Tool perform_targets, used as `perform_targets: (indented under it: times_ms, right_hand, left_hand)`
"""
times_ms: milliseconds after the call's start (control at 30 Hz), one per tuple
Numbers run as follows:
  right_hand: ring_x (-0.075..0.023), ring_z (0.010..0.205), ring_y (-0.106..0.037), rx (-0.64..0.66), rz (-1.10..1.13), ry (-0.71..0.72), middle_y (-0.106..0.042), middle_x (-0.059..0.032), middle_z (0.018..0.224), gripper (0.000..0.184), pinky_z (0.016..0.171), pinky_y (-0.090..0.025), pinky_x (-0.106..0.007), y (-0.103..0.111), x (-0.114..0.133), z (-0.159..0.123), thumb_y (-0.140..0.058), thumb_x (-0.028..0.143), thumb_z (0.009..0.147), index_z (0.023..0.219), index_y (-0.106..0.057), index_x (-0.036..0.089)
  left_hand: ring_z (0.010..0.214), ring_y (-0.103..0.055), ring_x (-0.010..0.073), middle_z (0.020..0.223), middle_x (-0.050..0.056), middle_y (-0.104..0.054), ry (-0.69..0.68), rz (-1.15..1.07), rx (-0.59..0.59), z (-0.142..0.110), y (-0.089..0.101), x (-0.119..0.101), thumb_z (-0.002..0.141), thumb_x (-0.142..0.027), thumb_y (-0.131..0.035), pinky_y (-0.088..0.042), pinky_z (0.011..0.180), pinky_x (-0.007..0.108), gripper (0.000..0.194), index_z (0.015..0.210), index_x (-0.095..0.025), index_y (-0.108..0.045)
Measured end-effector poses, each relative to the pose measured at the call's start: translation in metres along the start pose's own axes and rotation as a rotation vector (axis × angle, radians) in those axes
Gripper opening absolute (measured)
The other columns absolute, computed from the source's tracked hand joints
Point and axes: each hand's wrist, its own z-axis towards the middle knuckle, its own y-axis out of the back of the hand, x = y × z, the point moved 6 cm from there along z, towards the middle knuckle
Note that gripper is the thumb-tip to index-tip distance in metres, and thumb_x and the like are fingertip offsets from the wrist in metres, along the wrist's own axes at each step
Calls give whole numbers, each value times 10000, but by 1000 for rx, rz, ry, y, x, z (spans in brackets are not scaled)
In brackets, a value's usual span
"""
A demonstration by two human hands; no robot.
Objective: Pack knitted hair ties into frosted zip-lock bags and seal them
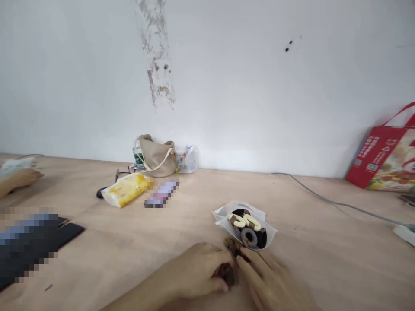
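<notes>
along the near edge of the plywood tabletop [327, 268], both hands shown just beside a frosted zip bag [223, 214]. left hand [191, 272] narrow, fingers curled closed over a dark brown fuzzy hair tie [231, 245]. right hand [270, 280] half open, its blurred fingers [249, 270] fanned against the same tie; actual grip impossible to tell. inside the bag, black, grey and cream-and-brown hair ties [248, 229] heaped together. narrow pinch on the tie's band, clear of the bag's lip, judged the steadier hold. toward the far left, beige handbag [155, 159] against the wall, yellow tissue packet [126, 190] before it. far right, red paper bag [379, 155]. near left, apart from both hands, a co-worker's hand [21, 179].
</notes>
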Motion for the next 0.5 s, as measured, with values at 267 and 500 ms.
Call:
perform_targets:
  times_ms: [267,500]
  right_hand:
    - [-134,630,-654,139,302,-144,-682,2,820,186,557,-498,-207,-7,-5,-9,-407,136,886,1020,-502,221]
    - [-103,503,-622,-38,282,-51,-666,37,642,260,515,-452,-184,17,1,7,-264,248,1033,994,-519,217]
  left_hand:
    - [681,-564,142,761,-4,-614,-137,-129,-311,1,11,-2,842,-300,-624,-421,659,210,154,959,-205,-656]
    - [743,-608,137,847,15,-667,-248,-336,-332,0,4,-8,826,-158,-578,-468,735,200,212,1022,-178,-654]
